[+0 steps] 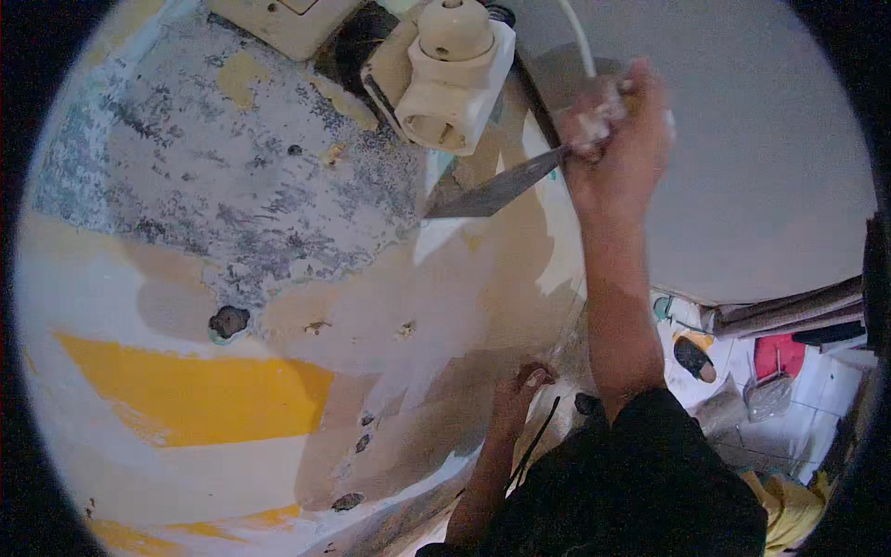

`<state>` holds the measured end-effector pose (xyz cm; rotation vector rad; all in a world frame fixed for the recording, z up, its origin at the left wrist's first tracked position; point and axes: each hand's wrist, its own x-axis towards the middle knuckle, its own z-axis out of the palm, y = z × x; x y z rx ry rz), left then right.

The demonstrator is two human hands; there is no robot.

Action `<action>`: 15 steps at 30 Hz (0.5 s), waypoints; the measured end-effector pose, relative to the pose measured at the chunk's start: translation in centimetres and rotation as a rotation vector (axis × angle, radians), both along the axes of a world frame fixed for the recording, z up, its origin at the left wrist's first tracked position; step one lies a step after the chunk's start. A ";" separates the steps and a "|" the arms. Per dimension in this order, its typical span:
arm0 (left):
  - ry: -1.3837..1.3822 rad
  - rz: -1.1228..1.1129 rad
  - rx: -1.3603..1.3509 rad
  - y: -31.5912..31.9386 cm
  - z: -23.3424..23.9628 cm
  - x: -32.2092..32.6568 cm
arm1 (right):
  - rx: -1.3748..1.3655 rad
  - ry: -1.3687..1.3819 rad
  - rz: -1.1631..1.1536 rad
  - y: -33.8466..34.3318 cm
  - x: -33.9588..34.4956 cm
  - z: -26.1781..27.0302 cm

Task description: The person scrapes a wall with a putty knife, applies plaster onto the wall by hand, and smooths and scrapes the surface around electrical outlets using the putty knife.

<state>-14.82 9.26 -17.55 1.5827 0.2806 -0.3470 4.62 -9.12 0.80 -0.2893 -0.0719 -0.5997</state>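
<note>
My right hand (616,146), slightly blurred, grips a paint scraper, its steel blade (498,188) pointing left across the wall (445,299). Its handle is mostly hidden in my fingers. The blade's wide end lies at the right edge of a bare, mottled grey patch (257,167) where paint is gone; firm contact cannot be told. Just above the blade, a white socket adapter (452,90) with a round plug (456,31) juts from the wall. Lower down, my left hand (532,383) is near the wall with curled fingers; whether it holds anything is unclear.
A white cable (578,35) hangs near my right hand. Another wall plate (285,24) sits at the top. The wall has a deep hole (230,322) and a yellow painted patch (209,393). On the tiled floor (773,442) lie plastic bags (769,397) and a red object (779,354).
</note>
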 end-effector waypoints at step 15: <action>0.010 0.009 0.016 -0.3 2.0 -1.4 | 0.037 -0.072 -0.094 0.1 -0.5 1.6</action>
